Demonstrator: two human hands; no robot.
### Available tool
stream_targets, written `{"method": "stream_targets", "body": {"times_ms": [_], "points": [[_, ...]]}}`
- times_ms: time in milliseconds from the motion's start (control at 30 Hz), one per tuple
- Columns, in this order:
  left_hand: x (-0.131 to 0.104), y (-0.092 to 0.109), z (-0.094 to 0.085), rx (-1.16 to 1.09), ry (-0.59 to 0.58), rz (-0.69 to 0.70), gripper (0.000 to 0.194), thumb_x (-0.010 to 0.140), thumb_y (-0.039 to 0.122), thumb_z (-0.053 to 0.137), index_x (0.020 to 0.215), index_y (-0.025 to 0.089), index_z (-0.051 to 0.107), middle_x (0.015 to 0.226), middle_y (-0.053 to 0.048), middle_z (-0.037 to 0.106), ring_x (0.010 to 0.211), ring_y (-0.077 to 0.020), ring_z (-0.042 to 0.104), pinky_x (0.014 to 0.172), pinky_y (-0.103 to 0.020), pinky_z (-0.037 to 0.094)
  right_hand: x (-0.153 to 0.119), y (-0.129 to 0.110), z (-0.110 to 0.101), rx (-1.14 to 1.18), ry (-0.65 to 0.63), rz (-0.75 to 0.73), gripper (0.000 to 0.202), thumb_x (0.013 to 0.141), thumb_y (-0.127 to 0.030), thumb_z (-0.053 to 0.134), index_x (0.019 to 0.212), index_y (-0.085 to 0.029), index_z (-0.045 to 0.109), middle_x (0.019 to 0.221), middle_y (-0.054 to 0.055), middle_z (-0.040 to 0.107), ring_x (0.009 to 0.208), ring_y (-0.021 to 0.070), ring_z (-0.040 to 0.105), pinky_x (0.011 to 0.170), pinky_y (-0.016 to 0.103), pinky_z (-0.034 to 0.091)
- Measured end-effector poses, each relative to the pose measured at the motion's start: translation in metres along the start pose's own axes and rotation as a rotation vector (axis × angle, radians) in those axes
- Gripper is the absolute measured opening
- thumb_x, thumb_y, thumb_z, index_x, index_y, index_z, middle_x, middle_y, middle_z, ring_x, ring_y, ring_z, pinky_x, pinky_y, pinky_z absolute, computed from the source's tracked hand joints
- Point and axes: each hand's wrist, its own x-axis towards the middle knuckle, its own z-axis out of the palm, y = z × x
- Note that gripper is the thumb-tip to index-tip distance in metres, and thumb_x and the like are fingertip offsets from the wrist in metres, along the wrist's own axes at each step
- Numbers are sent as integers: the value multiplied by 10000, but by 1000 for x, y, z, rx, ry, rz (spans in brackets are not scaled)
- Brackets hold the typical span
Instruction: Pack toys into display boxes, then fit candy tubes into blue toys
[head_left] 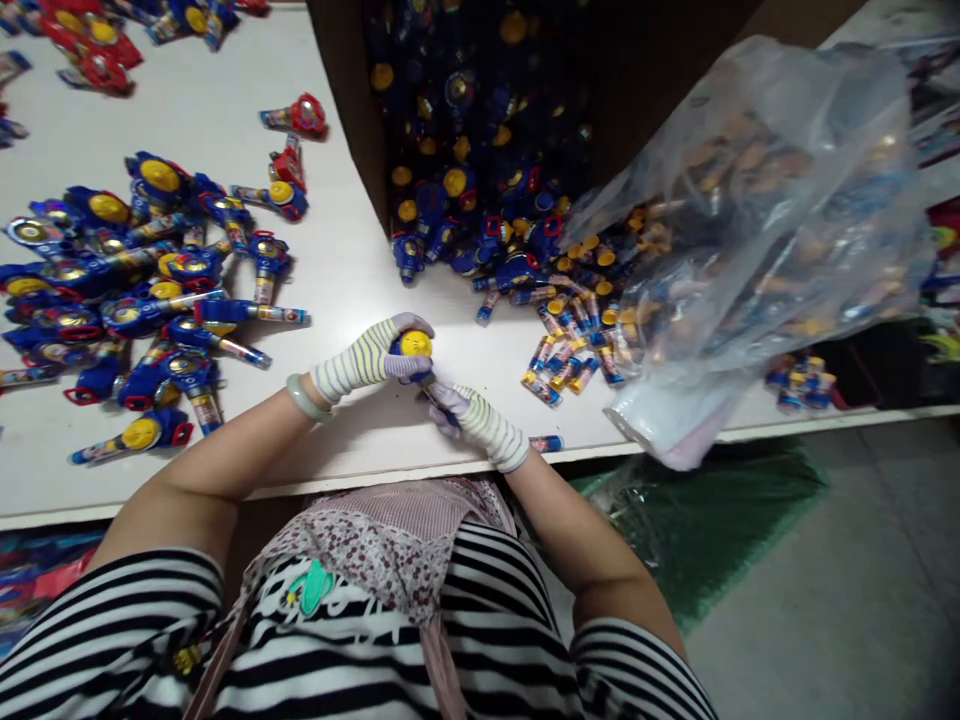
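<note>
Wrapped around a blue toy with a round yellow face [415,345] is my left hand [366,360], in a striped glove. My right hand [480,420], gloved the same way, is closed at the toy's lower right end. Its fingers pinch what looks like the tube-shaped handle there, mostly hidden by them. Just right of that wrist, a loose tube with a blue end [546,443] lies near the table edge. Several small printed tubes with yellow caps [566,360] lie farther right.
At left is a pile of blue toys with tube handles [142,290], with red toys [304,117] behind. A cardboard box [341,110] full of blue toys stands ahead. A clear plastic bag [780,200] of tubes lies at right. The white table's front edge [315,487] runs before me.
</note>
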Motion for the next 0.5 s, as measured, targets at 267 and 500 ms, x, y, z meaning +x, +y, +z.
{"method": "stream_targets", "body": {"times_ms": [267,500], "points": [[-2,-4,-5,-85,114,-24,447,650,499,754,941,170,667,888,-58,673,756,-207,638,641,-326,562,13,-10,26,190,-187,-38,512,959,-659,273,771,-236,493,469,-118,250,388,98,173,367,203,232],[-31,-28,-130,293,607,-142,471,677,538,781,1018,242,648,890,12,626,856,-235,623,844,-549,559,0,-44,-74,-464,408,-200,342,952,-366,501,1040,-97,695,966,86,695,874,166,598,767,269,526]]}}
